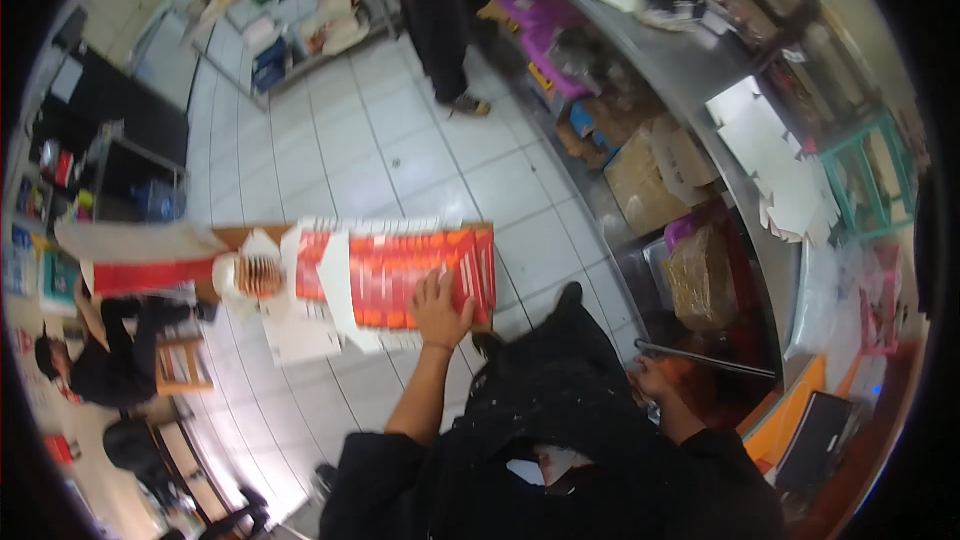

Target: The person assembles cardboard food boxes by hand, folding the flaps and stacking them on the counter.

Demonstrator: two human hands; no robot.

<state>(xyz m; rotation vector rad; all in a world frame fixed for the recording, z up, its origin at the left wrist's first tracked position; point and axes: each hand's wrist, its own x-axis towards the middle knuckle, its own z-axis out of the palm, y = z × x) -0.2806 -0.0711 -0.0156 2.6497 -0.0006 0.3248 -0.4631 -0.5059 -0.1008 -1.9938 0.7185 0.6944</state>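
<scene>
My left hand (440, 312) lies with its fingers spread on a stack of red and orange printed cardboard sheets (385, 280). The stack sits at the right end of a narrow table, with white sheets poking out from beneath it. Left of it stands a pale, rounded object with a ribbed brown front (250, 276); its kind is unclear. My right hand (653, 380) hangs low beside my right leg, near the end of a metal bar (705, 358) on the shelving. Its fingers are small and blurred, so their grip does not show.
On the right runs a steel counter (690, 60) bearing white cut card (770, 155) and a green basket (868, 178). Below it are cardboard boxes (650, 175). One person (430, 20) stands beyond the table; another (110, 360) sits at left. A wire rack (300, 65) stands far left.
</scene>
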